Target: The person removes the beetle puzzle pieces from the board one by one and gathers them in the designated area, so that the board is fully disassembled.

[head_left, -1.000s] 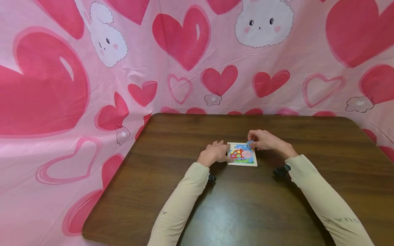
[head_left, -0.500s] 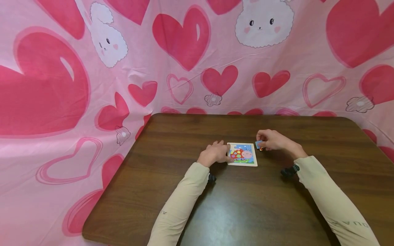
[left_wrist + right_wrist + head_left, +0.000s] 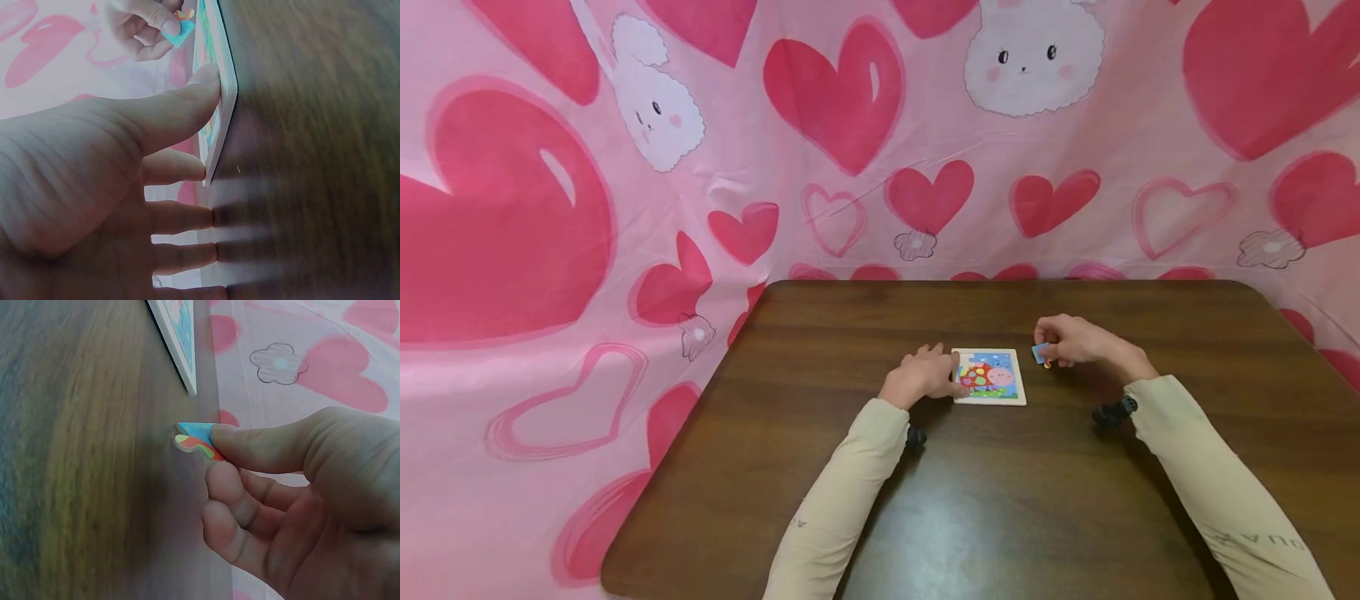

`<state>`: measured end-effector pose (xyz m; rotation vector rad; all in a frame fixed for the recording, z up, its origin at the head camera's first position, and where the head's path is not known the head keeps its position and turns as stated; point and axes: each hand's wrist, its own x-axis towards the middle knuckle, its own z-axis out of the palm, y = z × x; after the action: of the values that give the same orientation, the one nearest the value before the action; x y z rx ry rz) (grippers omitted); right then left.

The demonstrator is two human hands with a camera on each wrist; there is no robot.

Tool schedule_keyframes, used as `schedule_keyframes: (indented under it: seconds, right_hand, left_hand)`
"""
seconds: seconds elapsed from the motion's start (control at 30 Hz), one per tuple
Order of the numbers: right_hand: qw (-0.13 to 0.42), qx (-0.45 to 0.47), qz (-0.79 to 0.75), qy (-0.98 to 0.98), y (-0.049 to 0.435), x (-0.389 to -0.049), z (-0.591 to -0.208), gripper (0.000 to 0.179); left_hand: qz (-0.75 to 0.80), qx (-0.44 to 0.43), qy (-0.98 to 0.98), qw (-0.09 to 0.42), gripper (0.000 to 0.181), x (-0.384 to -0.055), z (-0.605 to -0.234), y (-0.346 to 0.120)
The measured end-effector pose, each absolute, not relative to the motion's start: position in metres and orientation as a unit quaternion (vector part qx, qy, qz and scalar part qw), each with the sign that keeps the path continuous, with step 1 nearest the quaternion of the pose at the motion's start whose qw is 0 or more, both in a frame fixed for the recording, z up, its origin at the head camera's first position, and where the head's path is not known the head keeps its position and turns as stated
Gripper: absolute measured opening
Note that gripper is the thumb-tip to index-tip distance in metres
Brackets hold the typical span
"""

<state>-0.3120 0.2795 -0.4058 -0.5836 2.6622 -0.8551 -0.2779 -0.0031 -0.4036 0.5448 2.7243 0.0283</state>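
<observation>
A small framed jigsaw puzzle (image 3: 1000, 377) lies flat on the table, its picture a spotted red ladybird on blue and green. A pale bare patch shows near its upper left corner. My left hand (image 3: 922, 373) rests at the frame's left side. In the left wrist view, the thumb lies over the edge of the puzzle frame (image 3: 230, 94) while straight fingers touch the frame and tabletop. Right of the puzzle, my right hand (image 3: 1072, 340) pinches a loose puzzle piece (image 3: 1040, 353) between thumb and fingers. The right wrist view shows that puzzle piece (image 3: 195, 432) as blue with red, yellow and green.
The brown wooden table (image 3: 955, 500) has rounded corners. Behind it and along its left hangs a pink curtain (image 3: 850, 108) printed with hearts and rabbits. Each wrist wears a dark camera strap (image 3: 1116, 411).
My right hand has carried the puzzle piece from over the puzzle's upper right corner to the right, off the frame. The left hand stays at the frame's left side.
</observation>
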Motion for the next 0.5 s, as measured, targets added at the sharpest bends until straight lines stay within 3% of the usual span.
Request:
schedule_keyframes:
  seconds: [0.5]
  right_hand:
    - [0.165, -0.191, -0.271, 0.929, 0.2884, -0.3141, -0.4050, 0.009]
  left_hand:
    - [0.024, 0.191, 0.964, 0.183, 0.075, -0.2774, -0.4032, -0.0039]
